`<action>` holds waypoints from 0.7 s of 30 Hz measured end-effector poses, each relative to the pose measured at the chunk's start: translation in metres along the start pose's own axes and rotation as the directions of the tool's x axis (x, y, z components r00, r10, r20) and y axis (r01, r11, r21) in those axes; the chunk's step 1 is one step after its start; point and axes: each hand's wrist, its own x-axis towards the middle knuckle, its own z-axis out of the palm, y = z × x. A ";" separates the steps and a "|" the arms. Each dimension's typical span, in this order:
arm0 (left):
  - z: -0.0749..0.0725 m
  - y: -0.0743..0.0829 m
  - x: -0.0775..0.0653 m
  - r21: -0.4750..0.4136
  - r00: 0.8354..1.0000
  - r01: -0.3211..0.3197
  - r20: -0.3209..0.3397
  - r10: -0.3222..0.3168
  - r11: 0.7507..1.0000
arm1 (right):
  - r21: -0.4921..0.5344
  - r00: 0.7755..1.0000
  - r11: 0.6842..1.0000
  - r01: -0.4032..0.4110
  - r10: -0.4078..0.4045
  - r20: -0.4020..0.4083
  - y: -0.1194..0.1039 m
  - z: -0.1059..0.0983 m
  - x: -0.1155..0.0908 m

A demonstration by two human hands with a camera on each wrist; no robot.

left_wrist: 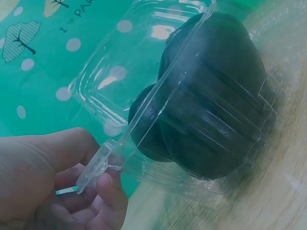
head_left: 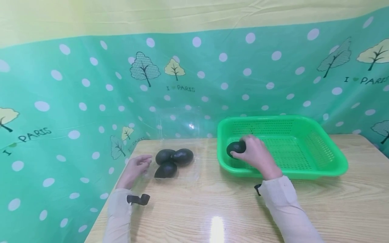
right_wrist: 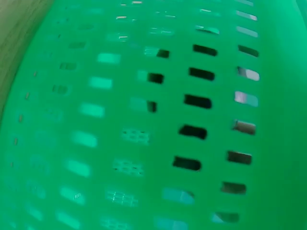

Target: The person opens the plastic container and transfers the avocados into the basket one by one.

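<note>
My right hand (head_left: pixel 258 154) grips a dark avocado (head_left: pixel 234 149) inside the left end of the green plastic basket (head_left: pixel 335 162). In the right wrist view, the basket's slotted wall (right_wrist: pixel 165 122) fills the picture; dark shapes show through some slots. At the left, three more dark avocados (head_left: pixel 183 157) lie together in a clear plastic clamshell box (left_wrist: pixel 192 189) whose lid (left_wrist: pixel 103 88) stands raised. My left hand (head_left: pixel 133 170) is at the box's left side. Up close, its thumb and fingers pinch the rim tab, beside the avocados (left_wrist: pixel 211 96).
A wooden table (head_left: pixel 194 206) carries the box and the basket, which stand apart. Behind them hangs a green, dotted cloth (head_left: pixel 258 91) printed with trees, also draped along the left side. Each wrist bears a black strap mount (head_left: pixel 138 199).
</note>
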 end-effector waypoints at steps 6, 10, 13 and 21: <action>-0.001 0.004 -0.002 -0.001 1.000 0.001 0.001 -0.001 1.000 | -0.009 0.993 0.998 -0.058 0.058 0.103 0.004 0.005 0.002; -0.001 -0.001 0.001 -0.011 1.000 0.012 -0.006 -0.012 1.000 | -0.016 0.983 0.996 -0.093 0.094 0.157 0.006 0.009 0.002; -0.001 0.000 0.000 -0.018 1.000 0.020 -0.009 -0.020 1.000 | -0.017 0.979 0.994 -0.107 0.109 0.174 0.007 0.011 0.002; -0.001 -0.001 -0.001 -0.003 1.000 -0.008 -0.002 0.008 1.000 | -0.046 0.968 0.993 -0.110 0.117 0.222 0.006 0.013 0.002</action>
